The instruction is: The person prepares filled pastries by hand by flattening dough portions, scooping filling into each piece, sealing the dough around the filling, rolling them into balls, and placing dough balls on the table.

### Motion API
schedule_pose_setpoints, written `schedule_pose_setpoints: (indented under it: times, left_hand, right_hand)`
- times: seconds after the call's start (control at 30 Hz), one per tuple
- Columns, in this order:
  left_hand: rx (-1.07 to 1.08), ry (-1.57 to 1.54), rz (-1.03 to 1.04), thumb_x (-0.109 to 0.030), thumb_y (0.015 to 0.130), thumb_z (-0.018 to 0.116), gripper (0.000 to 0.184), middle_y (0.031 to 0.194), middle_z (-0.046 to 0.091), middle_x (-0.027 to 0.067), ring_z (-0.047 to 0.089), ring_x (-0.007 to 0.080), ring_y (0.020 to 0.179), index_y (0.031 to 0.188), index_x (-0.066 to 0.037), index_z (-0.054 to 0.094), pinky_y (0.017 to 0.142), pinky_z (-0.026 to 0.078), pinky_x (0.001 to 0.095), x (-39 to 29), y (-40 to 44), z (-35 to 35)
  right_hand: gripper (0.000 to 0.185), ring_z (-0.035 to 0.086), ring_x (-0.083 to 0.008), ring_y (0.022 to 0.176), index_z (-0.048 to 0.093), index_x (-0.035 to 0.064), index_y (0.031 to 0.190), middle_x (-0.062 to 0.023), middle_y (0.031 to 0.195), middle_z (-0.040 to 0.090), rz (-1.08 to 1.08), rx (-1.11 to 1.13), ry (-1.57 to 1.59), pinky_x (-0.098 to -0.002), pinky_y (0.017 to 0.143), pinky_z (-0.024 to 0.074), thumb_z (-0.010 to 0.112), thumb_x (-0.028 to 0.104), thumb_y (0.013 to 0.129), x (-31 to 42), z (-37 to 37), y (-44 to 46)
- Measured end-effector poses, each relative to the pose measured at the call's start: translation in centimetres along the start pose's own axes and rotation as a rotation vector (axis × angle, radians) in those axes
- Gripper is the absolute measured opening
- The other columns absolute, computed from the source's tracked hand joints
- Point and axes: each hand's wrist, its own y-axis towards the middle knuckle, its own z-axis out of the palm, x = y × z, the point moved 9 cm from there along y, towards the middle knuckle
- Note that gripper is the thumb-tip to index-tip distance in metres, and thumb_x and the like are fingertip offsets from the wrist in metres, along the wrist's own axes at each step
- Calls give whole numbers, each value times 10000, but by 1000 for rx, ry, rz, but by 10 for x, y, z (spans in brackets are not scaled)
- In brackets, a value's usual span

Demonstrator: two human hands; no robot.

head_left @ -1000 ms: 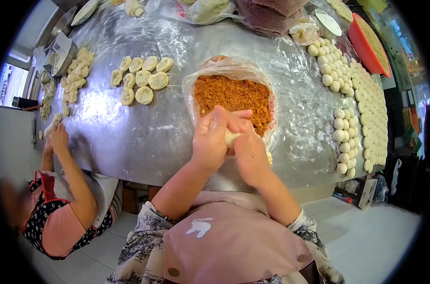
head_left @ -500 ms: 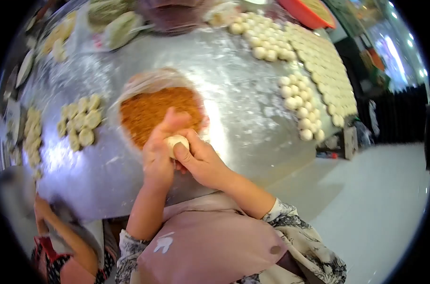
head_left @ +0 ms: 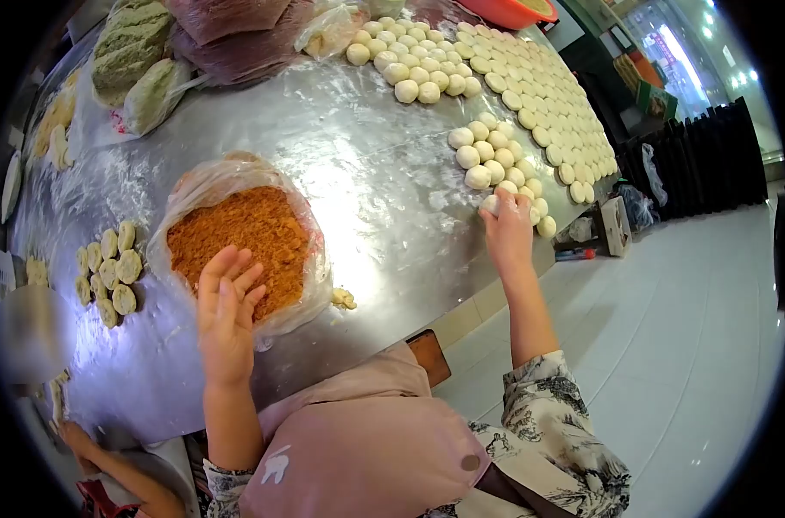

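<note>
While my left hand [head_left: 226, 332] hangs empty, my right hand [head_left: 512, 226] grips a dough ball [head_left: 490, 205] beside the cluster [head_left: 503, 158] at right.

Apron [head_left: 358, 449] dusty pink; white motif [head_left: 276, 467] left of lower centre, round brown button [head_left: 471, 463] right of it. Sleeves [head_left: 543, 399] pale, dark-patterned.

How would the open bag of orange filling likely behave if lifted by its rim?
The bag would probably flop and sag, since its thin plastic looks crumpled. The orange filling looks loose and crumbly, so it might spill if the bag tilted.
</note>
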Motion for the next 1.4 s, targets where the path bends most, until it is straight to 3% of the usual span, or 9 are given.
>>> schedule_pose_setpoints:
  times: [0.43,0.73,0.83,0.9,1.0,1.1,1.27,1.33,1.4]
  left_hand:
    - [43,-82,-27,-231,1003,435,387,1270,518,111,534,212,1138,1328,-21,424,922,455,319,0,-9,-17]
    - [-601,-101,94,-331,968,512,424,1277,538,71,479,215,1204,1301,-71,485,974,385,361,-15,-45,-221]
    - [-906,266,209,-267,935,576,336,1161,583,50,526,150,1077,1216,-84,561,853,405,302,-35,-59,-261]
    - [-1133,809,226,-293,921,583,463,1175,584,135,539,251,1086,1255,23,523,946,414,340,-41,-65,-298]
    - [-1250,1132,-17,-388,867,597,613,1219,513,319,481,413,1163,1234,95,511,1004,380,452,-47,-59,-310]
    - [-1202,1233,-173,-426,843,620,576,1077,561,295,539,452,1009,1037,116,587,905,434,486,-64,-39,-293]
    - [-1153,1087,-38,-343,796,717,456,933,579,223,558,374,876,924,59,542,796,454,446,-50,-21,-324]
    - [-1134,970,19,-256,791,740,397,867,569,154,559,272,766,922,22,489,718,462,368,-58,-27,-305]
    - [-1174,816,127,-247,789,743,401,889,579,129,567,241,764,948,21,492,716,470,339,-50,-36,-306]
  right_hand:
    - [382,581,-367,925,575,19,1124,-173,1082,567,48,-76,30,-439,788,487,714,137,789,1,-10,12]
    - [167,601,-370,864,621,6,983,-186,897,624,-189,-124,-146,-439,761,496,518,103,895,-8,12,9]
    - [264,601,-381,949,617,-3,1083,-212,1002,633,-48,85,-186,-452,835,475,464,162,944,-11,15,13]
    - [337,617,-351,974,568,30,1245,-193,1111,629,-84,41,-147,-411,847,490,483,203,968,-41,29,18]
    - [355,630,-277,948,556,30,1267,-160,1091,638,-13,36,109,-359,816,504,557,168,939,18,9,14]
    - [368,631,-230,925,564,37,1256,-137,1081,641,-120,108,283,-338,791,507,610,152,910,87,6,0]
    - [356,630,-268,951,602,19,1178,-150,1108,640,-421,436,450,-340,813,504,667,152,854,254,12,-37]
    - [403,582,-366,1088,594,-25,1168,-198,1161,619,-665,540,445,-398,935,459,675,203,845,300,28,-53]
    - [510,492,-358,1218,534,-48,1245,-230,1289,533,-757,600,443,-408,1026,396,651,274,867,335,51,-60]
